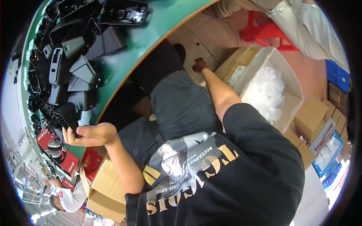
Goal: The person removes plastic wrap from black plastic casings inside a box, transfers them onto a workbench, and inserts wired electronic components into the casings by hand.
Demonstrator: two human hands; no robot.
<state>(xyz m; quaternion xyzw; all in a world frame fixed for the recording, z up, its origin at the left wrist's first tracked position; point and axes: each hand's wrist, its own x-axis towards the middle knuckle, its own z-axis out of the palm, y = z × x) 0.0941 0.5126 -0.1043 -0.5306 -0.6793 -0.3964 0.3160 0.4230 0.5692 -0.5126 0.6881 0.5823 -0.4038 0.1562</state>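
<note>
At the table's edge my left hand (92, 135) is turned palm up, its fingers curled around the lower end of a black plastic housing (67, 115). The grip is partly hidden by the part itself. Beside it lie more black and grey plastic housings, among them a long grey frame with a slot (56, 66) and a wedge-shaped grey cover (83, 69). My right hand (200, 65) hangs low over the tiled floor, near the carton (241, 62). It is small and in shadow, and its fingers cannot be told apart.
The green table (117, 69) curves along the left, with a black housing tray (123, 12) at its far end. Clear plastic bags (267, 90) fill the open carton. A red stool (264, 34) and another person's arm (313, 34) are at the upper right. Brown cartons (109, 180) stand lower left.
</note>
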